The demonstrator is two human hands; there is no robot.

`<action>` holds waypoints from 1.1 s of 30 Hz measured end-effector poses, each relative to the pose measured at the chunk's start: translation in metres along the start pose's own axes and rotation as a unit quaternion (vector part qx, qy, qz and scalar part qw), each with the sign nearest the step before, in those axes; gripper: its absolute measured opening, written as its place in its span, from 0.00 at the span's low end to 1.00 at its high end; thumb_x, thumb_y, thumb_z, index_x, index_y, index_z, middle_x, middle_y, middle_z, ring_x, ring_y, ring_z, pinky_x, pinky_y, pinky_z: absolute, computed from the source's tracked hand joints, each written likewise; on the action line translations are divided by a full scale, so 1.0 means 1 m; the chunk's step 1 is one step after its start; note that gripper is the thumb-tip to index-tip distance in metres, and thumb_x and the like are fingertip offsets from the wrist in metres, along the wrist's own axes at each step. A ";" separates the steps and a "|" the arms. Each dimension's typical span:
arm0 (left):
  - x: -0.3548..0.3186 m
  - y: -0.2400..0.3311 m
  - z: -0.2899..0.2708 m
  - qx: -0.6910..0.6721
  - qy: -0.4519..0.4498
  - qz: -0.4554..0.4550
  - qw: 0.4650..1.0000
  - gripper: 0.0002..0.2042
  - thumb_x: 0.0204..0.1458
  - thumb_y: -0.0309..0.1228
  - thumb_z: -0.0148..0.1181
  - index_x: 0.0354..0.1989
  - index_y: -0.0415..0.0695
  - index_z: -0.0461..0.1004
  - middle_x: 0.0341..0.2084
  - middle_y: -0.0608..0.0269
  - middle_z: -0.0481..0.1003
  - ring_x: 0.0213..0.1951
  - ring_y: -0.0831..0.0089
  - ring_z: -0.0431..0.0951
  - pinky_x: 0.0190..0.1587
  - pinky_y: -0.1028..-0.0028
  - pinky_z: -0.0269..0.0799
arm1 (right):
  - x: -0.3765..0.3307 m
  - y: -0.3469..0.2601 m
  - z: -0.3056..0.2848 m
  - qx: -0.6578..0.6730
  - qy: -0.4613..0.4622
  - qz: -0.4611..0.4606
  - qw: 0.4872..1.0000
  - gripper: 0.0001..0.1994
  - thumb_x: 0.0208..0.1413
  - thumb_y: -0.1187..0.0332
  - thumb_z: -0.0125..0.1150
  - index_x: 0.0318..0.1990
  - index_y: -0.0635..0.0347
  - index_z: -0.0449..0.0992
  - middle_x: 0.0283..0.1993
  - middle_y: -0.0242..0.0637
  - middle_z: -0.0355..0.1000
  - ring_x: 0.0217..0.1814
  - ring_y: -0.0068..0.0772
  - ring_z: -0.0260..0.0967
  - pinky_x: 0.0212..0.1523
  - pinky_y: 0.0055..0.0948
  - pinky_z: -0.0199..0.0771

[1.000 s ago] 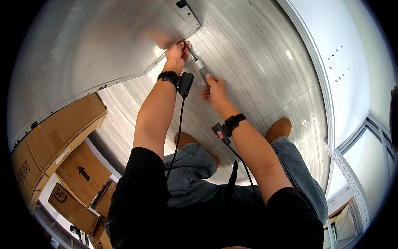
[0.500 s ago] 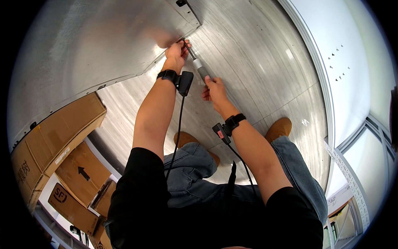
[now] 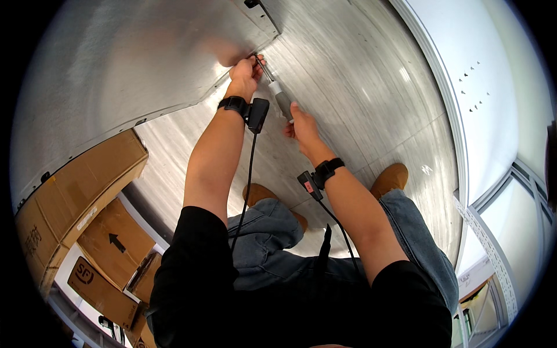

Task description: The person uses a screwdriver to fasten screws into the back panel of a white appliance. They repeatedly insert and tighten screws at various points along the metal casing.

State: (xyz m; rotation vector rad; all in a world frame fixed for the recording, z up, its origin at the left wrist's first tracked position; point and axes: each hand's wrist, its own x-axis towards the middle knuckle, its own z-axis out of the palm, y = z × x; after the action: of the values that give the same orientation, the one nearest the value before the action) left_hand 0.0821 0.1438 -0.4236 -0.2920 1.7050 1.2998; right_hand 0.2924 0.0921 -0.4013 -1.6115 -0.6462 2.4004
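Note:
A screwdriver (image 3: pixel 281 100) with a grey-and-white handle and a slim metal shaft slants over the floor, its tip at the lower edge of a large metal panel (image 3: pixel 145 64). My right hand (image 3: pixel 303 127) is closed on the rear end of the handle, thumb along its side. At the panel's edge, my left hand (image 3: pixel 246 71) has its fingers curled in close around the shaft's tip. Whatever lies between those fingers is too small and hidden to make out. Each wrist carries a black strap with a small cabled device.
Cardboard boxes (image 3: pixel 110 243) are stacked at the lower left, beside the metal panel. Light wood-look flooring (image 3: pixel 360 87) spreads under my hands and brown shoes (image 3: pixel 390 180). Along the right, a white panel (image 3: pixel 481 75) bears several small screws, and metal racking (image 3: pixel 522 180) stands lower down.
My right hand has shifted slightly down the handle, and its thumb sits farther toward the rear end. My left hand has barely moved, staying at the tip.

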 end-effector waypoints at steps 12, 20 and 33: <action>0.003 0.000 0.000 -0.027 0.002 -0.003 1.000 0.07 0.56 0.24 0.47 0.31 0.43 0.73 0.25 0.65 0.78 0.22 0.79 0.74 0.23 0.80 0.67 | 0.003 0.002 0.004 -0.025 0.031 -0.027 0.999 0.27 0.59 0.50 0.50 0.52 0.68 0.62 0.27 0.36 0.65 0.23 0.28 0.67 0.25 0.28 0.70; 0.002 0.001 0.000 -0.028 0.005 -0.006 1.000 0.08 0.56 0.25 0.47 0.31 0.42 0.74 0.25 0.65 0.78 0.22 0.79 0.74 0.24 0.80 0.67 | 0.006 0.001 0.000 0.046 -0.053 0.029 0.997 0.27 0.58 0.49 0.51 0.50 0.67 0.62 0.26 0.35 0.64 0.22 0.27 0.64 0.27 0.30 0.69; 0.004 0.000 -0.001 -0.002 0.002 -0.006 1.000 0.10 0.59 0.28 0.43 0.35 0.42 0.74 0.30 0.64 0.78 0.29 0.78 0.76 0.28 0.80 0.69 | 0.003 0.002 0.006 0.004 -0.003 -0.007 1.000 0.29 0.58 0.48 0.50 0.54 0.68 0.59 0.24 0.36 0.64 0.21 0.28 0.65 0.23 0.29 0.69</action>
State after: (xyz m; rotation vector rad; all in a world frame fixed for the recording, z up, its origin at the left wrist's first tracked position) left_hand 0.0798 0.1444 -0.4271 -0.3064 1.7011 1.2942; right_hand 0.2863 0.0895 -0.4030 -1.5909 -0.6467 2.3964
